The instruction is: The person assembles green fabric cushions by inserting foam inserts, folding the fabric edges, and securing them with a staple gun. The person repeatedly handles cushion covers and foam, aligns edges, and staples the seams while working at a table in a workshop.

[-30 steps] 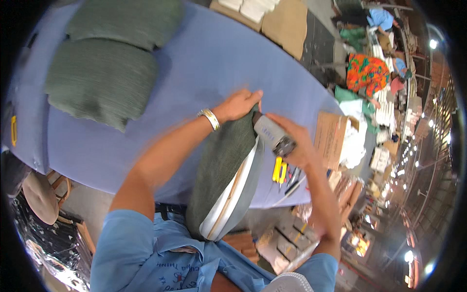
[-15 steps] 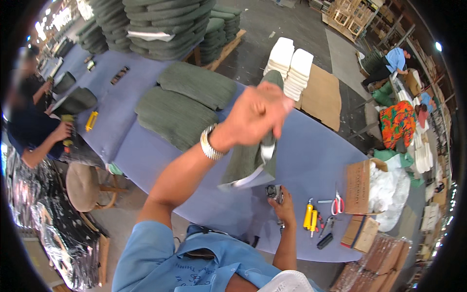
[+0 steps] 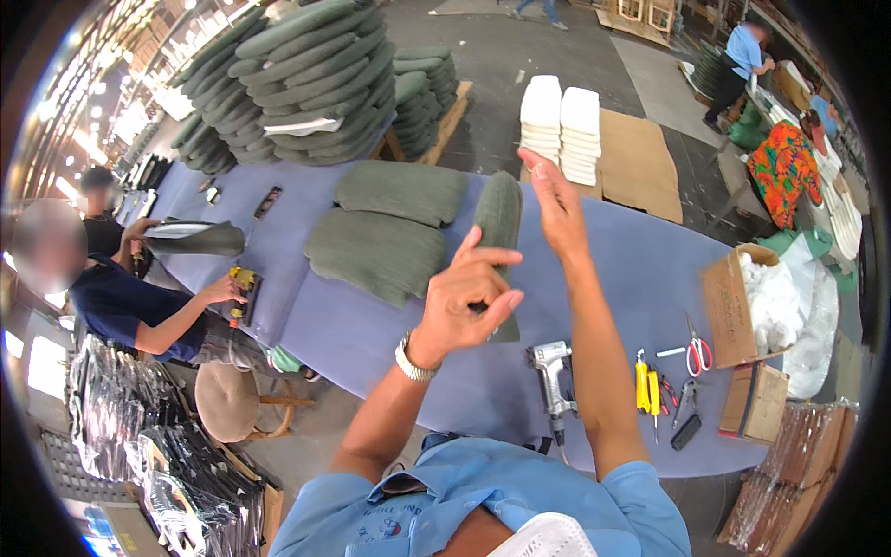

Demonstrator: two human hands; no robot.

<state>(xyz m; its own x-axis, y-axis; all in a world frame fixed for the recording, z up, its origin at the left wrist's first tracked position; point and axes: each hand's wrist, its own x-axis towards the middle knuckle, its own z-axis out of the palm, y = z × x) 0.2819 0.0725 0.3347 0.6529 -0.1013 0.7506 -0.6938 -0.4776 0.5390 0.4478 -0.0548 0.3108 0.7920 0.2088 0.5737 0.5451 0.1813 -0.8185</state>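
Head: right hand has released the staple gun.

Long blue-topped table is loaded with two flat dark-green fabric cushions, matching third cushion on edge; silver metal staple gun, yellow-handled tools, red-handled scissors are laid rightward.

Even light covers the surface; lamps flare at ten o'clock and plastic wrap glints at eight. The left hand reads crisp; fisheye edges curve into dark vignetting, where detail seems soft.
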